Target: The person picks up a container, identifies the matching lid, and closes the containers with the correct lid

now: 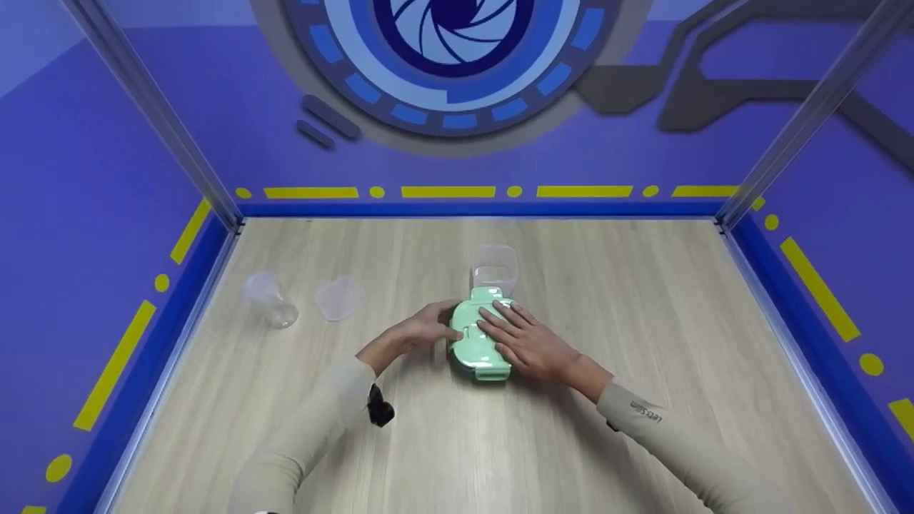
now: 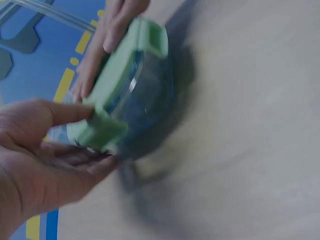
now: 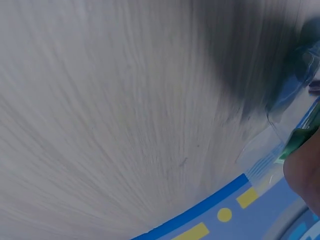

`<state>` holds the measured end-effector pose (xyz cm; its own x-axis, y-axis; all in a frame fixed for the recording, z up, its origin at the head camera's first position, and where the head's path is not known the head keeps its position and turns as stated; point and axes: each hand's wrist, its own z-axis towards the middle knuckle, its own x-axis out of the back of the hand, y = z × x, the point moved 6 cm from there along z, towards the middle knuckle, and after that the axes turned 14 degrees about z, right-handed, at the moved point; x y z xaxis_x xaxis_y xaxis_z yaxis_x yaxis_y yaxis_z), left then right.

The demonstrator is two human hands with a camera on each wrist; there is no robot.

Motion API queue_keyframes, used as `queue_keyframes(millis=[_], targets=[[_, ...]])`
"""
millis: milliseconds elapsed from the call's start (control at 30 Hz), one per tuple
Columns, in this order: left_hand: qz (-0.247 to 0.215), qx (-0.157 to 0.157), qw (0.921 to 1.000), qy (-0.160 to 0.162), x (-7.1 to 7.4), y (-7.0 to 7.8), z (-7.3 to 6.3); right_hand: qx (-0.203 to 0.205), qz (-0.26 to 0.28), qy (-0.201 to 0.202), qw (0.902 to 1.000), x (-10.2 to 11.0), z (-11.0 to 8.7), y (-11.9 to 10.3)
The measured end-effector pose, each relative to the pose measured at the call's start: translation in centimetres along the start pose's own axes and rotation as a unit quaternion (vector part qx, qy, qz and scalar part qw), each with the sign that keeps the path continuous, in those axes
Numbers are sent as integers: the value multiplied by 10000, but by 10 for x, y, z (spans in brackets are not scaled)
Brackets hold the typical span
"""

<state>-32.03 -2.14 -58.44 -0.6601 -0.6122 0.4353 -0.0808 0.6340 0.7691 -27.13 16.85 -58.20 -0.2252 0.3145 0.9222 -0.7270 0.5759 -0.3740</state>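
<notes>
A food container with a mint-green clip lid (image 1: 475,353) sits in front of me, its see-through body (image 2: 147,92) showing below the lid. My left hand (image 1: 425,328) is at its left side. In the left wrist view, the thumb presses on top of the green side latch (image 2: 102,131) while the fingers curl beneath it. Across the lid's right half lies my right hand (image 1: 535,348), fingers stretched out and spread, pressing on top. The right wrist view catches only part of that hand (image 3: 306,172) at its edge.
Just behind the green lid stands a clear square tub (image 1: 498,258). To the left lie a flat translucent lid (image 1: 340,298) and a clear cup-like piece (image 1: 283,315) beside a frosted round piece (image 1: 262,285). Blue walls (image 1: 457,171) bound the wooden table (image 1: 443,442).
</notes>
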Motion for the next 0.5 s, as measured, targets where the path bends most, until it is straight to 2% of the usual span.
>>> queue_keyframes(millis=[67, 133, 267, 367, 500], targets=[[-263, -256, 9993, 31, 2, -3, 3, 22, -85, -4, 10000, 2, 1, 0], [-564, -329, 9979, 19, 2, -6, 4, 74, -161, -2, 9998, 4, 2, -1], [-792, -238, 9965, 158, 2, -9, 0, 186, -265, -84, 9994, 7, 3, -3], [-907, -210, 9951, 329, -1, -9, -5, 118, -394, -229, 9989, 9, 3, -4], [-921, -72, 9928, 763, -2, -9, -11, -1, -481, -389, 9981, 9, 6, -10]])
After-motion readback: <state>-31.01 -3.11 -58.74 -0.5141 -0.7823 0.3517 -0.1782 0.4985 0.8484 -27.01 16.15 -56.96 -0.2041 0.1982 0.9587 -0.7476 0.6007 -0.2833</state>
